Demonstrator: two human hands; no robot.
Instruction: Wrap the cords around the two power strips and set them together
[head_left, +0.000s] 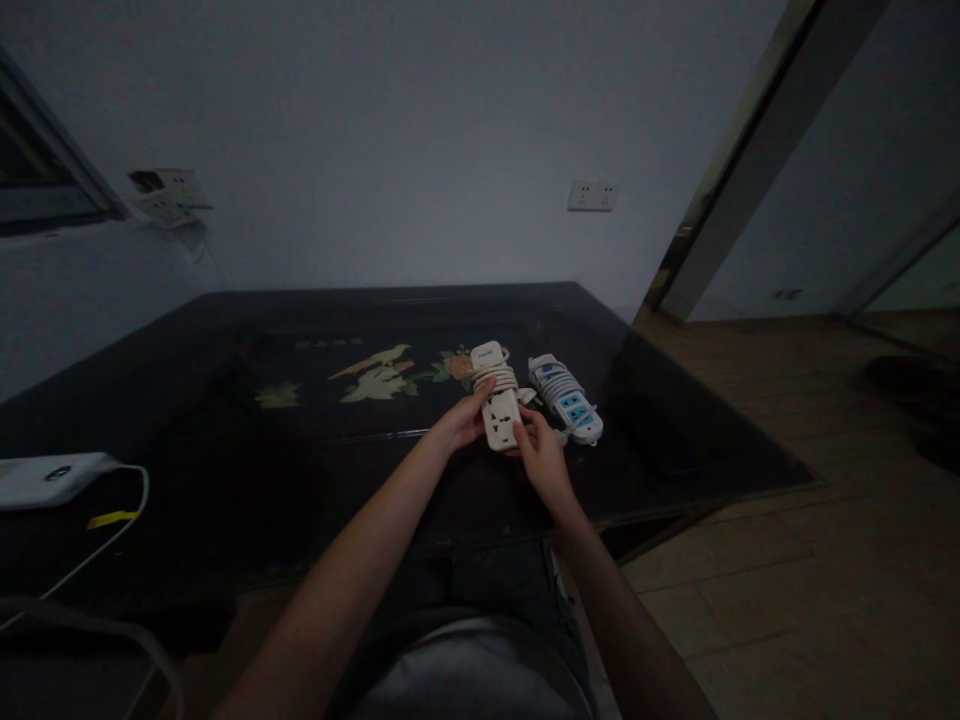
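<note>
A white power strip [501, 420] with its cord wound several times around its middle is held between my two hands over the dark table. My left hand [466, 418] grips its left side, the thumb lying over the wound cord. At its lower right edge my right hand [541, 452] is closed on it, thumb on the face. The plug [529, 396] of the cord sticks out on the right. Close by on the right lies a second power strip [574, 408], white with blue sockets, also wrapped in its own cord.
The dark glossy table [315, 510] bears a bird-and-flower picture [379, 380]. A white device [56, 480] with a cable and a yellow tag [112, 519] is at the left. Wall sockets [592, 195] are behind; a loose socket box [169, 195] hangs at the left.
</note>
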